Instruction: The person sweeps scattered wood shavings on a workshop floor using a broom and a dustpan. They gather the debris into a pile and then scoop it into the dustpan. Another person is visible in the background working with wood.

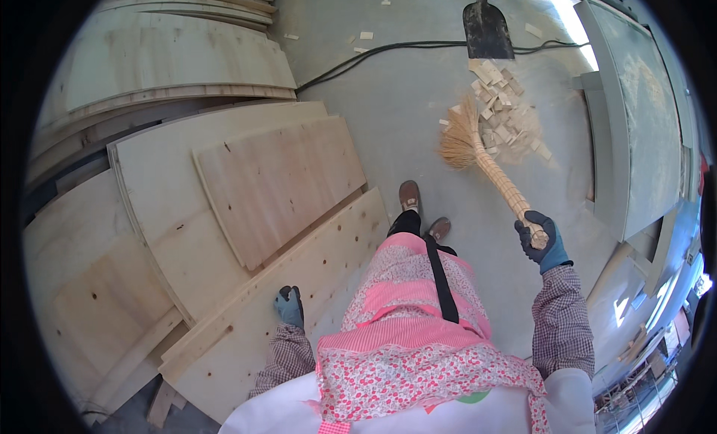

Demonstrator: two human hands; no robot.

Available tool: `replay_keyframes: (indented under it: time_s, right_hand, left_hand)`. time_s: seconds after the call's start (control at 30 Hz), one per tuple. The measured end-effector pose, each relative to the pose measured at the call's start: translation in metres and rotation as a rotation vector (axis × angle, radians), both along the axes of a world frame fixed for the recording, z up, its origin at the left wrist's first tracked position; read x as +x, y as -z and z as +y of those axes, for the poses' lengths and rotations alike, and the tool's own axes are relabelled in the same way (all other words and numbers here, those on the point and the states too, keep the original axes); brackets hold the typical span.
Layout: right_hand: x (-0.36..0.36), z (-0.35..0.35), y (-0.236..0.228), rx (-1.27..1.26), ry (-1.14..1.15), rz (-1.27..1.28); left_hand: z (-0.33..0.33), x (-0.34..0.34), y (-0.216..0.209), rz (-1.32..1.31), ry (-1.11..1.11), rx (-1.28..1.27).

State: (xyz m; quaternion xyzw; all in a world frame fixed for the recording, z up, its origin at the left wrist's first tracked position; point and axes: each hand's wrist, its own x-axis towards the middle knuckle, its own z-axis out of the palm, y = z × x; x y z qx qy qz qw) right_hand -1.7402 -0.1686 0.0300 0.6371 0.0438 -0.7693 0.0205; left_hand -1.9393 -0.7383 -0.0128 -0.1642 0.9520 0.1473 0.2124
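Observation:
A straw broom (497, 165) has its woven handle wrapped by my right hand (544, 238), closed in a blue and dark glove. The broom's bristles fan out at the left side of a pile of small wood offcuts (499, 113) and sawdust on the floor. Just beyond the pile, a black shovel (488, 32) lies with its blade edge toward the offcuts. My left hand (289, 307), gloved alike, hangs over the pale plywood board at my left. Its fingers are loosely curled and slightly apart, with nothing visible in them.
Stacked plywood sheets (280, 184) fill the left side. A black cable (403, 45) crosses the grey floor, passing by the shovel blade. A grey machine or panel (635, 113) coated with dust stands at the right. Scattered wood chips (366, 36) lie farther off.

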Motion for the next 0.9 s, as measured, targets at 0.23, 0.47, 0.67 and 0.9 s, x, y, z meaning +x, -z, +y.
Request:
replay_keyframes:
  time_s: [0.23, 0.47, 0.67, 0.9]
  right_hand:
    - [0.026, -0.01, -0.063, 0.236, -0.308, -0.076]
    - [0.043, -0.049, -0.129, 0.222, -0.393, 0.085]
    - [0.031, -0.024, -0.145, 0.305, -0.563, 0.463]
    - [0.031, 0.023, -0.113, 0.868, -0.564, 0.17]
  left_hand:
    - [0.088, -0.021, 0.016, -0.156, -0.225, 0.631]
    - [0.272, -0.017, 0.002, -0.819, -0.291, 0.913]
    - [0.435, 0.012, -0.034, -1.163, -0.439, 1.203]
    - [0.499, -0.048, -0.02, -0.804, -0.652, 1.487]
